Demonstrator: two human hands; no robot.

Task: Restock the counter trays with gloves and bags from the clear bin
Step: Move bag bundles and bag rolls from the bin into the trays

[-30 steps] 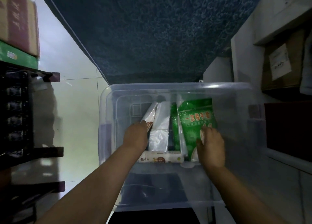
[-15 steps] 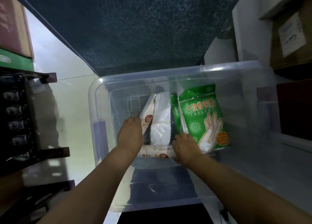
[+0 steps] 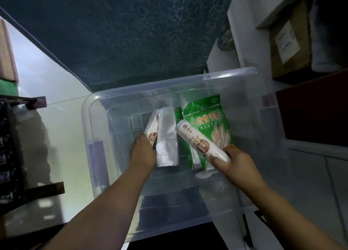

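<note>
A clear plastic bin [image 3: 88, 129] stands on the floor below me. Inside it lie a green pack of disposable gloves [image 3: 211, 121], a silvery bundle of plastic bags [image 3: 167, 136] and a white bag roll [image 3: 152, 127] leaning at the left. My left hand [image 3: 143, 151] is down in the bin, fingers closed on the lower end of that left roll. My right hand [image 3: 235, 163] grips another white bag roll [image 3: 199, 142] with a brown label, lifted at a slant over the glove pack.
A dark blue patterned mat [image 3: 122, 33] covers the floor beyond the bin. A dark rack [image 3: 11, 146] stands at the left. White cabinets [image 3: 244, 33] and cardboard boxes [image 3: 290, 38] on shelves are at the right.
My right hand picked up the white roll that lay across the bin's near end and raised it over the glove pack. My left hand stayed at the left roll.
</note>
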